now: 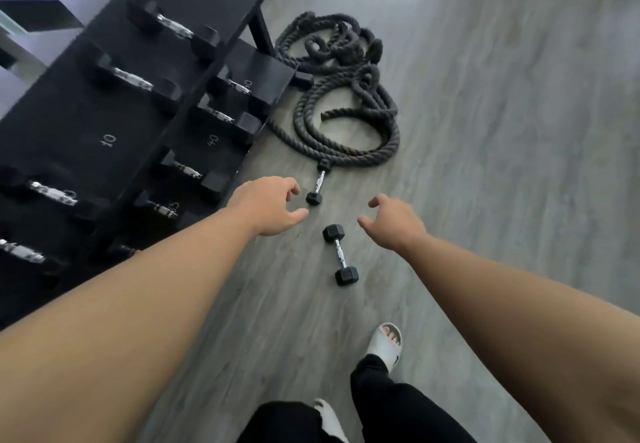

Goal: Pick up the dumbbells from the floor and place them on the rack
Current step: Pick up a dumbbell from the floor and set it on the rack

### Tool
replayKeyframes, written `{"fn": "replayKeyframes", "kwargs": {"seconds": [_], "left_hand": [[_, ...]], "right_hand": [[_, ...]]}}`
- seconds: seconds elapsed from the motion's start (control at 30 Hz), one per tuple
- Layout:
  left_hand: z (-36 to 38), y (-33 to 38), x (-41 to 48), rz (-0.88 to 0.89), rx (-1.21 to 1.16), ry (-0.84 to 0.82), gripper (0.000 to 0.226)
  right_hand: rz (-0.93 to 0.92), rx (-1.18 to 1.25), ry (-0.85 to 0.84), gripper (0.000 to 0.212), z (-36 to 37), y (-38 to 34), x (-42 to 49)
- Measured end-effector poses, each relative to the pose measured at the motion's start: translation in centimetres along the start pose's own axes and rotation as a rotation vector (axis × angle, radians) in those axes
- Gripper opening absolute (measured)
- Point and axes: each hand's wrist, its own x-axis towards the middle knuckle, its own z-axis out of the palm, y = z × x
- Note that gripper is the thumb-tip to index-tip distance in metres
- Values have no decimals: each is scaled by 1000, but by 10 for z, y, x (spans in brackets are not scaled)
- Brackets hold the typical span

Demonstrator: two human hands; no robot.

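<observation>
Two small black hex dumbbells with chrome handles lie on the grey floor. The nearer dumbbell (pixel 340 254) lies between my hands. The farther dumbbell (pixel 319 183) lies just beyond my left hand's fingertips, next to the rope. My left hand (pixel 268 204) is held out above the floor, fingers apart and empty. My right hand (pixel 394 223) is also out, open and empty, to the right of the nearer dumbbell. The black dumbbell rack (pixel 114 124) stands at the left with several larger dumbbells on its two tiers and bare spots marked 10 and 20.
A thick black battle rope (pixel 346 96) lies coiled on the floor beyond the dumbbells, beside the rack's end. My feet in pale slides (pixel 388 345) and black trousers are at the bottom. Open grey floor stretches to the right.
</observation>
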Motion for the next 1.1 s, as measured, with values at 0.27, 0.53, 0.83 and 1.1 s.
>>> {"fn": "replayKeyframes", "kwargs": {"seconds": [0.27, 0.53, 0.83, 1.1], "left_hand": [[110, -41, 150, 103, 47, -118, 53], [285, -87, 292, 225, 49, -244, 56], [443, -116, 399, 223, -5, -305, 59], [542, -124, 434, 265, 27, -412, 81]], "right_hand": [[214, 89, -42, 56, 109, 60, 114], [494, 249, -34, 58, 270, 145, 209], [662, 387, -1, 59, 418, 199, 306], [847, 553, -32, 70, 502, 238, 326]]}}
